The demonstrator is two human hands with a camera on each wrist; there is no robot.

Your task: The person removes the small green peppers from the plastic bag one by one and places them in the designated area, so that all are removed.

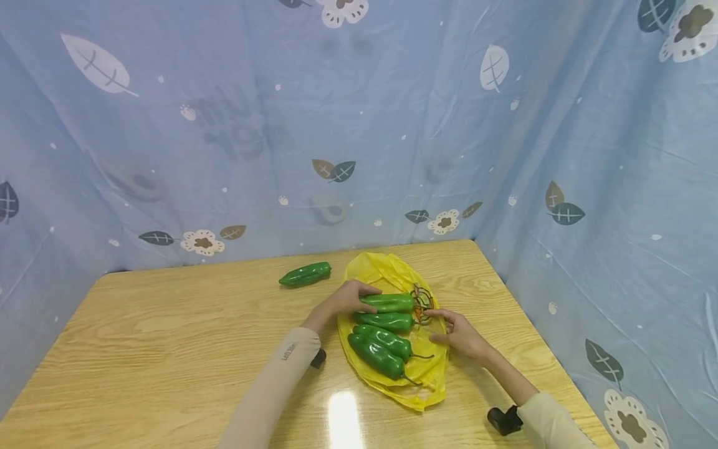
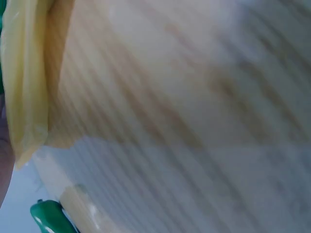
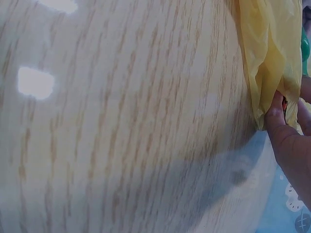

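In the head view a yellow plastic bag [image 1: 429, 374] lies spread on the table with several long green peppers on it. My left hand [image 1: 349, 298] grips the left end of the farthest green pepper [image 1: 392, 304] on the bag, thumb and fingers on either side. Below it lie another pepper [image 1: 389, 322] and two nearer ones [image 1: 376, 355]. Thin dark and orange twisted strands [image 1: 422, 304] sit by the pepper stems. My right hand [image 1: 460, 335] is at the bag's right edge, fingers extended toward those strands, thumb apart. In the right wrist view its thumb [image 3: 276, 116] touches the bag.
A single green pepper [image 1: 305, 274] lies on the wooden table [image 1: 185, 337], left of the bag near the back edge. A blue patterned curtain [image 1: 224, 125] hangs behind and to the sides of the table.
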